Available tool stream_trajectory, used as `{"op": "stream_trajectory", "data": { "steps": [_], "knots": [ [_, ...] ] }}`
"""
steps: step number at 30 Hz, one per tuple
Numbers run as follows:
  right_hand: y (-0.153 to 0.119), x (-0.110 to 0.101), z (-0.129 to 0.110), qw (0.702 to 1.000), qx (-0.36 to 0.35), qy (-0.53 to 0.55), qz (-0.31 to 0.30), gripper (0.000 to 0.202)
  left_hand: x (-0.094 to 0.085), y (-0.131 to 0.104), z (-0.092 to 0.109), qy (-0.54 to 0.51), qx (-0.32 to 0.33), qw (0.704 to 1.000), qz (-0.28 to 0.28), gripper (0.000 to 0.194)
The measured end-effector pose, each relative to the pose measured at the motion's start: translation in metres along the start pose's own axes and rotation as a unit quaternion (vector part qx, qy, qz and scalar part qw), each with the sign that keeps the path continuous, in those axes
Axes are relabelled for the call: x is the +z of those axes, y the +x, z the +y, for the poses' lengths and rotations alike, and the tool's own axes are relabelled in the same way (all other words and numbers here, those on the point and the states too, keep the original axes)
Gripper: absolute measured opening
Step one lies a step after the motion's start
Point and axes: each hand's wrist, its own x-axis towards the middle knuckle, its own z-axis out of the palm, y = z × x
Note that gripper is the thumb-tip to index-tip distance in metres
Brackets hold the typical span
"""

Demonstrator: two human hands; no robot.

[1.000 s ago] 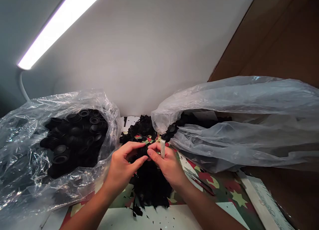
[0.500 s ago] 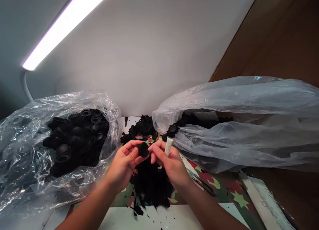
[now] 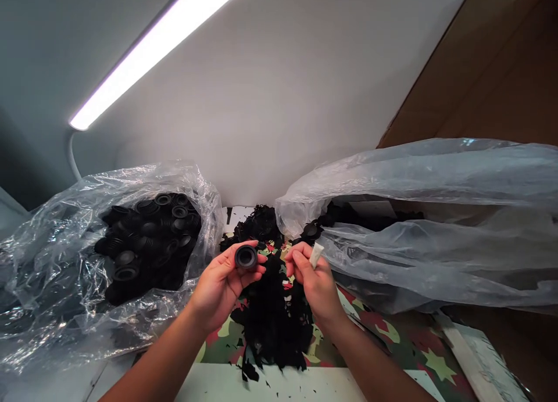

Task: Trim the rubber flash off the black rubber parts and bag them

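My left hand holds a round black rubber part between thumb and fingers, its ringed opening facing me. To the right, apart from that part, my right hand is closed around a pale, whitish strip-like tool that sticks up beside the thumb. Its fingertips are pinched; whether anything small is between them cannot be made out. Black scraps lie heaped below and between both hands on a camouflage-patterned cloth.
On the left, a clear plastic bag holds many ribbed black parts. Another plastic bag lies open on the right, with black pieces inside, before a cardboard box. A lit lamp hangs upper left.
My hands have moved apart. The black part in my left hand has turned, so its ringed opening now shows. The whole view has shifted slightly, moving the surroundings rightward.
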Motion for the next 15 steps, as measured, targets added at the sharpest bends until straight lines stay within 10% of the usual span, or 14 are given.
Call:
{"op": "stream_trajectory", "data": {
  "steps": [9,11,15],
  "knots": [
    [0.002,0.002,0.006,1.0,-0.016,-0.011,0.001,0.022,0.0,-0.004,0.003,0.193,0.099,0.976,0.038,0.031],
    [0.001,0.001,0.006,1.0,-0.007,-0.004,0.007,0.018,-0.004,-0.006,0.023,0.378,0.224,0.892,0.102,0.022],
    [0.0,-0.002,0.006,1.0,-0.007,-0.022,-0.002,0.012,-0.028,-0.014,0.079,0.658,0.407,0.553,0.309,0.018]
  ]
}}
